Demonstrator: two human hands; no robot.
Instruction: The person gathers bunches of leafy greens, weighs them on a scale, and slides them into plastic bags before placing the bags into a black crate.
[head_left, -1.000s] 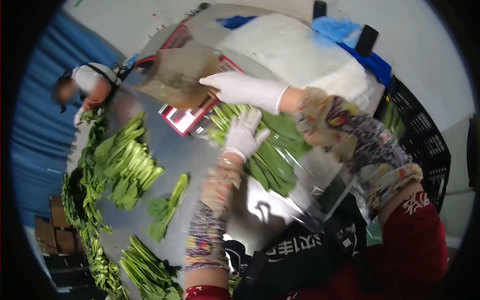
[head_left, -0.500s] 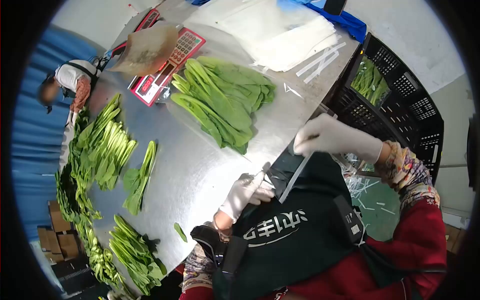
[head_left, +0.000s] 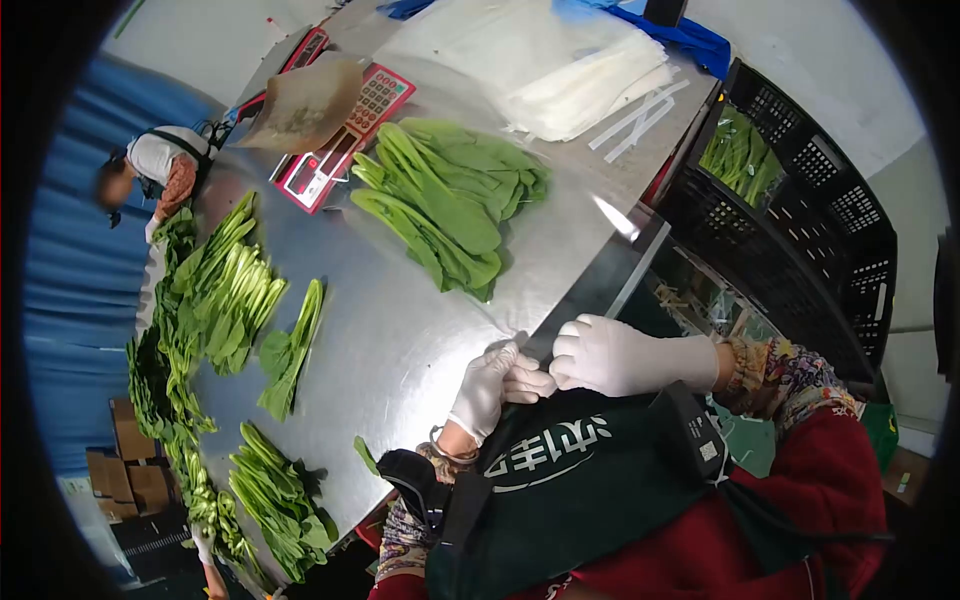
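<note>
My left hand (head_left: pixel 500 387), white-gloved, is closed at the table's near edge, its fingers on the end of a clear bag. Touching it on the right is my right hand (head_left: pixel 610 357), also gloved and closed in a fist; what its fingers hold is hidden. Beyond them, leafy greens (head_left: pixel 450 205) lie in the clear plastic bag (head_left: pixel 555 262) on the metal table (head_left: pixel 375 360). A red scale (head_left: pixel 375 100) with a tan curved tray (head_left: pixel 305 105) stands behind the greens.
Several bunches of greens (head_left: pixel 235 300) lie along the left, with another bunch (head_left: pixel 280 510) nearer. White bags (head_left: pixel 560 75) are stacked at the back. A black crate (head_left: pixel 800 210) with bagged greens stands right. A co-worker (head_left: pixel 165 165) leans in far left; another gloved hand (head_left: pixel 202 543) shows lower left.
My right hand has moved down and left to meet my left hand, and its fingers have closed. The white strip edge near them is no longer visible. Another person's hand has appeared lower left.
</note>
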